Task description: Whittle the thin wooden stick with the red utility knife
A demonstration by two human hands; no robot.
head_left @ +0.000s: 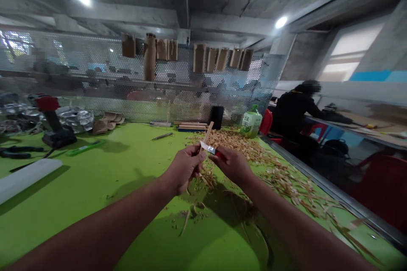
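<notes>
My left hand (pixel 187 165) is closed around a thin pale strip of wood or bamboo (pixel 208 132), which points up and away from me. In my right hand (pixel 233 164) is a utility knife (pixel 210 149) with a red handle, gripped in a fist. Its blade lies against the strip, close to my left fingertips. The lower end of the strip is hidden by my left hand. Curled shavings (pixel 208 180) lie on the green tabletop (pixel 136 194) beneath both hands.
A heap of shavings (pixel 248 146) spreads to the right, beside a green bottle (pixel 252 122). On the left lie a red-and-black cordless drill (pixel 52 120), pliers (pixel 22 150), a green cutter (pixel 85 147) and a white bar (pixel 30 178). A person in black (pixel 294 110) sits at another table.
</notes>
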